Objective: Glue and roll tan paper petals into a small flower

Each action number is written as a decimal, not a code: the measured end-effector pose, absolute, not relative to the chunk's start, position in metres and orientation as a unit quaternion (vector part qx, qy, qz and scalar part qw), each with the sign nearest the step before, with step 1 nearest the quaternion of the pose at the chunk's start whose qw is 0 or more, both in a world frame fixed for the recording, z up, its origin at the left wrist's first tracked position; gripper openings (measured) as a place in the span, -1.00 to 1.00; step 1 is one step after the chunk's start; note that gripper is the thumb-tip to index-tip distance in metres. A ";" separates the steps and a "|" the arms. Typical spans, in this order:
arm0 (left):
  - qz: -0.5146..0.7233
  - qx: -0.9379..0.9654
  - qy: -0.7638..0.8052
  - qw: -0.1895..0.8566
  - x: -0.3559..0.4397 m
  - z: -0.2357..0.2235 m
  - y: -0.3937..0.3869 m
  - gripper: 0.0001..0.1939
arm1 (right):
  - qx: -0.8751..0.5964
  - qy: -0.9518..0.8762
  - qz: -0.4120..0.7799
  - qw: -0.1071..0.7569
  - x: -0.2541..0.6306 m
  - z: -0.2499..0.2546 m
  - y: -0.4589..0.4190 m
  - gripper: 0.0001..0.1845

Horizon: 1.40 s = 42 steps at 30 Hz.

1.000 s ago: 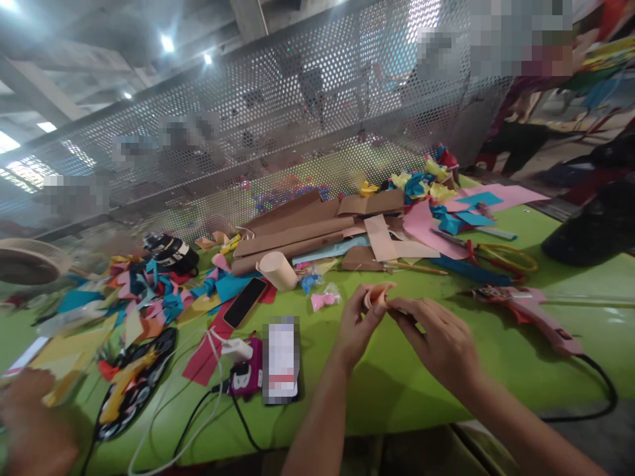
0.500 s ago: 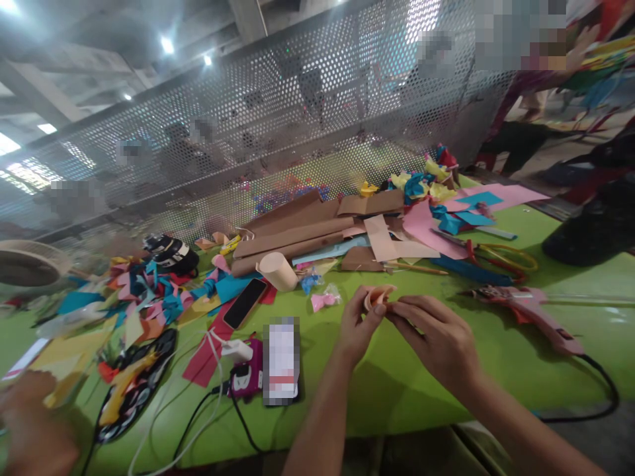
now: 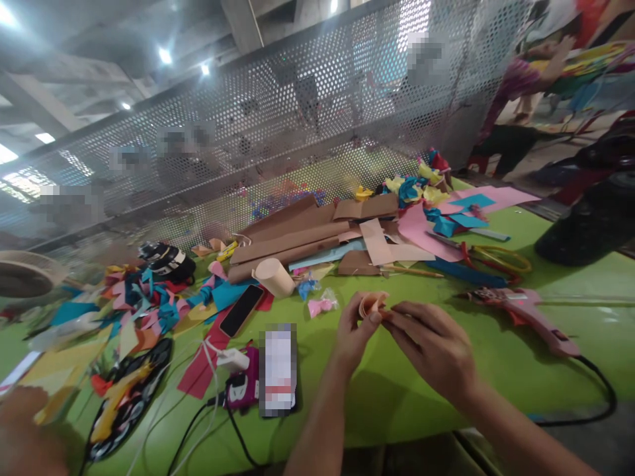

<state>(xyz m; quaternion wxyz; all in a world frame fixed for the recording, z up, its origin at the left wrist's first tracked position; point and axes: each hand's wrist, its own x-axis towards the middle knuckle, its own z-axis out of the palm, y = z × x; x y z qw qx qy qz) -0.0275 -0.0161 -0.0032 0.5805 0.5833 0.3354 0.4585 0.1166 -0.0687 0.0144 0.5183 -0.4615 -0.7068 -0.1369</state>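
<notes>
Above the green table, my left hand (image 3: 353, 334) grips a curled, peach-coloured paper flower (image 3: 372, 305) between thumb and fingers. My right hand (image 3: 436, 340) pinches the flower's right edge with its fingertips; the exact spot is partly hidden. Both hands are closed on the same paper piece. Left of them lies a small pink bow in clear wrapping (image 3: 322, 304). To the right, a pink glue gun (image 3: 538, 311) rests on the table with its nozzle pointing left.
A lit phone (image 3: 278, 370) lies beside a purple power strip (image 3: 243, 383) with cables. Behind are a paper roll (image 3: 274, 277), brown paper sheets (image 3: 297, 238) and a pencil (image 3: 411, 271). Another person's hand (image 3: 24, 423) is at the left. A dark bottle (image 3: 585, 225) stands right.
The whole view has shifted slightly, with table items a little further left. Both hands keep hold of the paper flower, whose curled opening looks slightly turned.
</notes>
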 end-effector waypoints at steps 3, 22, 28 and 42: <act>0.459 0.576 0.342 0.584 -0.027 -0.005 -0.017 -0.48 | -0.460 -0.704 -0.135 0.524 0.117 0.013 -0.069 -0.76; 0.466 0.589 0.311 0.583 -0.029 -0.011 -0.018 -0.44 | -0.441 -0.719 -0.131 0.521 0.119 0.012 -0.072 -0.83; 0.480 0.581 0.289 0.591 -0.028 -0.007 -0.019 -0.49 | -0.441 -0.729 -0.149 0.502 0.122 0.017 -0.072 -0.83; 0.459 0.562 0.306 0.616 -0.030 -0.016 -0.018 -0.38 | -0.355 -0.834 -0.215 0.364 0.149 0.031 -0.057 -0.77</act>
